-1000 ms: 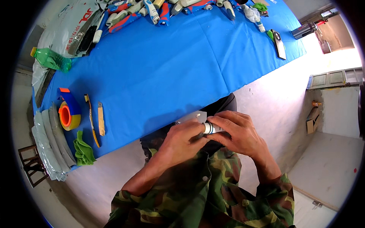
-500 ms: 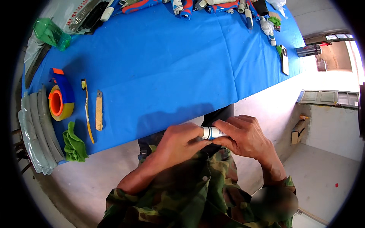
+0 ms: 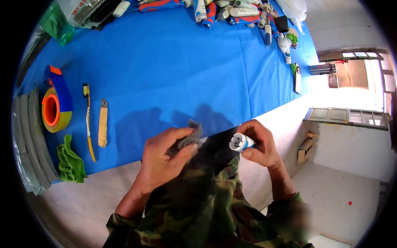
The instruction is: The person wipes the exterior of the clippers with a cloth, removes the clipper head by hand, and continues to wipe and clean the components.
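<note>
Between the thumb and fingers of my left hand point(image 3: 163, 155) is a crumpled grey cloth point(image 3: 191, 134), held just over the table's near edge. My right hand point(image 3: 263, 144) grips a short white cylindrical plastic housing point(image 3: 238, 142) with a blue band. Its notched, hollow end faces left, toward the cloth, and a gap separates the two. Left of my hands on the blue tablecloth point(image 3: 173, 66) lie a yellow toothbrush point(image 3: 88, 124), a blade with a tape-wrapped handle point(image 3: 103, 126) and a green cloth point(image 3: 70, 160).
Rolls of coloured tape point(image 3: 51, 108) and stacked grey plastic sleeves point(image 3: 35, 132) lie at the left. Several white, blue and red device parts point(image 3: 244, 12) crowd the far edge. A phone-like object point(image 3: 297, 78) and a metallic cylinder point(image 3: 322, 69) rest along the right edge.
My hands have moved apart, the left one going left. The grey cloth now shows in my left hand. The white housing stays in my right hand, its notched end now exposed.
</note>
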`<control>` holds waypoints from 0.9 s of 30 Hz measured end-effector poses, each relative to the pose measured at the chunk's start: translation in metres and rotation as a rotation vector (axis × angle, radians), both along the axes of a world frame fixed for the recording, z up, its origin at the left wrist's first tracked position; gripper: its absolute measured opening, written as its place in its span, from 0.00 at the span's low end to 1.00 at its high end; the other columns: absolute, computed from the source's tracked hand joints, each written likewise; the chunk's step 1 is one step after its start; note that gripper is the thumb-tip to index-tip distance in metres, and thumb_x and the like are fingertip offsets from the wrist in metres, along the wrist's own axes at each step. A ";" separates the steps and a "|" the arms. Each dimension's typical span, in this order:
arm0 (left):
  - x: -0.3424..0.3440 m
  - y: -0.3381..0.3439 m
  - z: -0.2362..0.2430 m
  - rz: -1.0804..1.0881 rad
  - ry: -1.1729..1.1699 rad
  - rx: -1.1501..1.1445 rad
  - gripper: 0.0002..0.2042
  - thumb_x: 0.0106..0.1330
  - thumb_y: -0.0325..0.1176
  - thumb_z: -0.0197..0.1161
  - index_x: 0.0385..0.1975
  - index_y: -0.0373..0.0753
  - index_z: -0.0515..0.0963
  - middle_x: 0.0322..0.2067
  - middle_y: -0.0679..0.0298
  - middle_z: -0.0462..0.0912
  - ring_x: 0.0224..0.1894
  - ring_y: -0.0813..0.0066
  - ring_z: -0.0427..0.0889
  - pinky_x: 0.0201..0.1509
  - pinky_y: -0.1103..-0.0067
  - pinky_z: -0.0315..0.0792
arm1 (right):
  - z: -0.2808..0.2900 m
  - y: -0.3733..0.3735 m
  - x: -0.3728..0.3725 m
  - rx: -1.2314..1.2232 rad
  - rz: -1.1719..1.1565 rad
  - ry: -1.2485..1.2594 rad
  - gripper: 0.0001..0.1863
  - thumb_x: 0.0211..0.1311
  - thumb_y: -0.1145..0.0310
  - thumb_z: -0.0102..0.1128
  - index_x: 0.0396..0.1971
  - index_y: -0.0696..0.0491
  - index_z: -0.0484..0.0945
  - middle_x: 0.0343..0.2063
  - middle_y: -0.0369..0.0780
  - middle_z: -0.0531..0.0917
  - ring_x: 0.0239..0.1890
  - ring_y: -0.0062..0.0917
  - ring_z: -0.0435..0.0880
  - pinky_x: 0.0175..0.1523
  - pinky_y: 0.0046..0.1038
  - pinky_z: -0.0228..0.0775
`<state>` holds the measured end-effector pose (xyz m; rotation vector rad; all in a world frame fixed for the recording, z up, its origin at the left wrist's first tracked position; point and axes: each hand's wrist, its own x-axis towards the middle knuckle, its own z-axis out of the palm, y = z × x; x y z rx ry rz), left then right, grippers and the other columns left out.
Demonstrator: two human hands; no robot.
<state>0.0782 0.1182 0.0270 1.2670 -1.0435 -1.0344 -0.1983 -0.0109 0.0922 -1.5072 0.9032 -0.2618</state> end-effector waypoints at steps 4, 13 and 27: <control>0.000 0.000 0.007 0.033 0.095 0.084 0.12 0.68 0.24 0.74 0.49 0.30 0.84 0.38 0.62 0.88 0.35 0.81 0.83 0.41 0.81 0.77 | -0.014 0.007 0.003 -0.040 0.030 -0.046 0.27 0.59 0.73 0.81 0.55 0.58 0.77 0.48 0.38 0.85 0.50 0.20 0.83 0.56 0.28 0.75; 0.008 -0.009 0.009 -0.077 -0.056 -0.018 0.12 0.70 0.27 0.73 0.51 0.33 0.85 0.36 0.56 0.88 0.31 0.70 0.85 0.33 0.75 0.76 | -0.020 0.003 0.027 -0.081 0.107 -0.091 0.31 0.69 0.51 0.75 0.57 0.63 0.81 0.41 0.40 0.84 0.42 0.23 0.83 0.47 0.27 0.74; 0.026 -0.007 0.001 -0.061 0.504 0.222 0.15 0.81 0.30 0.58 0.61 0.32 0.78 0.36 0.69 0.83 0.33 0.85 0.80 0.35 0.82 0.76 | -0.028 -0.006 0.049 0.147 0.019 -0.117 0.35 0.83 0.42 0.53 0.63 0.64 0.77 0.43 0.41 0.87 0.39 0.24 0.88 0.42 0.26 0.80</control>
